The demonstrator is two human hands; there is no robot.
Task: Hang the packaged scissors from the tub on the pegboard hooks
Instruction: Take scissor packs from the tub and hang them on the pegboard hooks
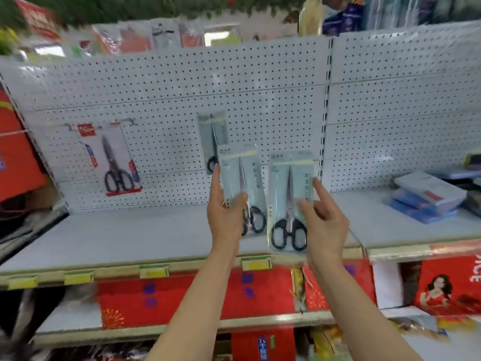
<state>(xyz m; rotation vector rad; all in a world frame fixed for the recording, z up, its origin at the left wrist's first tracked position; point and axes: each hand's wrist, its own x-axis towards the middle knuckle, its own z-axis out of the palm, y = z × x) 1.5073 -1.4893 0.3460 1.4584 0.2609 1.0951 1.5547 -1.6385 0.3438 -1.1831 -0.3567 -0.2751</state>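
Observation:
My left hand (226, 209) holds a pale blue pack of black-handled scissors (243, 178) upright in front of the white pegboard (166, 84). My right hand (324, 220) grips a second, similar scissors pack (289, 194) by its right edge. Just behind the left pack, a third pale blue pack (212, 131) hangs on the pegboard. Further left hangs a red-trimmed pack of larger scissors (114, 160) on a hook. The tub is out of view.
A bare grey shelf (130, 238) runs below the pegboard, with yellow price tags (153, 271) on its front edge. Blue and white flat boxes (426, 199) are stacked at the right. Red packaged goods (197, 295) fill the lower shelf.

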